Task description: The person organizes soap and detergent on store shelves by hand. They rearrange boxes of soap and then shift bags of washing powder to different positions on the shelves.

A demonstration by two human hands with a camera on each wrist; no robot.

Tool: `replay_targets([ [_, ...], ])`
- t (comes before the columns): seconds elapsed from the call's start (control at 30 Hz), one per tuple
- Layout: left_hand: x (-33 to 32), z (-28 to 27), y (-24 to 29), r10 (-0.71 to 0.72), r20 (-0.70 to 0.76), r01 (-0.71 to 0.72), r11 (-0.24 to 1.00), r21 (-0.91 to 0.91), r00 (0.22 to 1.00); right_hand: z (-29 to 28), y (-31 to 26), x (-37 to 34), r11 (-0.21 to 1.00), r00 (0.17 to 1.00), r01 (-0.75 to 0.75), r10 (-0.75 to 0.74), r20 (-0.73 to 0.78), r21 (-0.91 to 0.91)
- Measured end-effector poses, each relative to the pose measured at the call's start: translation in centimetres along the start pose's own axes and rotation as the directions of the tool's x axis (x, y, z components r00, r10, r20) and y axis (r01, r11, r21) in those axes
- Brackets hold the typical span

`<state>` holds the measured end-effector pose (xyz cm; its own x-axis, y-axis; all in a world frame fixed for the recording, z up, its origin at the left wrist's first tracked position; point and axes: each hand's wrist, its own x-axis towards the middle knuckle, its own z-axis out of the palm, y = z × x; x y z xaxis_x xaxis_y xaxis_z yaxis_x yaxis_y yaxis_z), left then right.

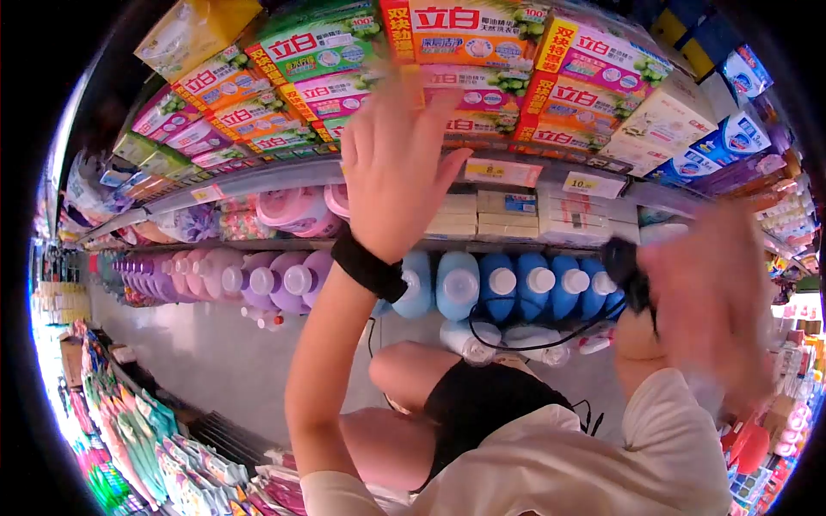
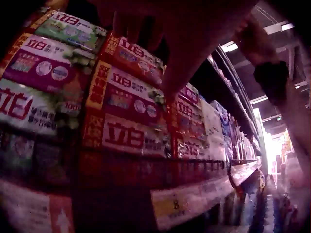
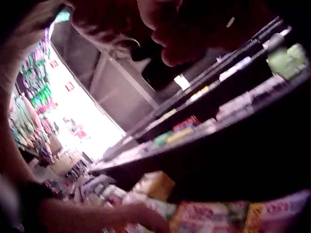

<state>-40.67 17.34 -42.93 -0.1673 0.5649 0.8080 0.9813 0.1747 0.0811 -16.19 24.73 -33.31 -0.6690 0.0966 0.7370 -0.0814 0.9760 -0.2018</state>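
Observation:
My left hand [image 1: 391, 168], with a black band [image 1: 368, 268] on its wrist, reaches up in front of packs of laundry soap [image 1: 314, 52] stacked on the shelf. Its fingers are extended and blurred over orange and pink packs. In the left wrist view that hand [image 2: 189, 39] is a dark shape at the top, its fingers overlapping the pack fronts. My right hand [image 1: 714, 301] is raised at the right, close to the head camera and heavily blurred; I cannot tell whether it holds anything. A black wrist camera [image 1: 628, 271] shows beside it.
A shelf edge with price tags [image 1: 503, 172] runs below the packs. Pink tubs [image 1: 297, 211] and white boxes [image 1: 585, 219] stand under it. Lower down are rows of purple bottles [image 1: 297, 279] and blue bottles [image 1: 499, 284]. A black cable [image 1: 516, 347] crosses in front of them. Bagged goods [image 1: 189, 469] fill the lower left.

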Motion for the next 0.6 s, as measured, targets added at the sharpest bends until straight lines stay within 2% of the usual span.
replay_targets([
  [0.1, 2.2, 0.0, -0.3, 0.024, -0.114, -0.029, 0.999, -0.046, 0.993, 3.6, 8.0, 2.0, 0.999, 0.95, -0.038, 0.046, -0.308, 0.032],
  [0.2, 3.8, 0.1, 0.1, 0.073, -0.066, -0.07, 0.996, 0.047, 0.995, 2.6, 11.5, 3.0, 0.973, 0.94, -0.141, 0.074, -0.333, -0.184],
  [0.3, 4.8, 0.8, 1.5, 0.175, -0.084, -0.176, 0.984, -0.008, 0.981, 0.8, 12.7, 5.1, 0.951, 0.985, -0.173, 0.169, -0.039, -0.258],
  [0.37, 3.1, 2.4, 3.2, 0.266, -0.01, -0.265, 0.955, -0.13, 0.964, 0.3, 11.2, 7.2, 0.853, 0.973, -0.109, 0.197, 0.122, -0.511],
  [0.4, 2.1, 3.2, 4.1, 0.314, 0.02, -0.305, 0.933, -0.193, 0.949, -0.5, 12.3, 8.6, 0.872, 0.898, -0.163, 0.325, 0.297, -0.462],
  [0.43, 1.6, 3.7, 4.9, 0.378, 0.089, -0.355, 0.912, -0.204, 0.921, -1.3, 13.4, 9.9, 0.87, 0.776, -0.233, 0.436, 0.457, -0.435],
  [0.47, 1.2, 4.2, 5.7, 0.438, 0.155, -0.402, 0.889, -0.219, 0.886, -1.1, 15.3, 10.3, 0.927, 0.795, -0.1, 0.293, 0.531, -0.361],
  [0.53, 0.1, 5.7, 6.4, 0.368, 0.218, -0.306, 0.912, -0.272, 0.904, -0.4, 17.0, 10.2, 0.969, 0.766, 0.167, -0.012, 0.642, -0.181],
  [0.57, -0.4, 6.4, 6.5, 0.334, 0.251, -0.258, 0.921, -0.293, 0.909, -0.2, 16.8, 10.7, 0.956, 0.703, 0.033, 0.186, 0.686, -0.293],
  [0.6, -0.7, 6.8, 6.6, 0.315, 0.252, -0.241, 0.928, -0.283, 0.915, 0.0, 17.7, 10.3, 0.952, 0.759, 0.085, 0.13, 0.637, -0.295],
])
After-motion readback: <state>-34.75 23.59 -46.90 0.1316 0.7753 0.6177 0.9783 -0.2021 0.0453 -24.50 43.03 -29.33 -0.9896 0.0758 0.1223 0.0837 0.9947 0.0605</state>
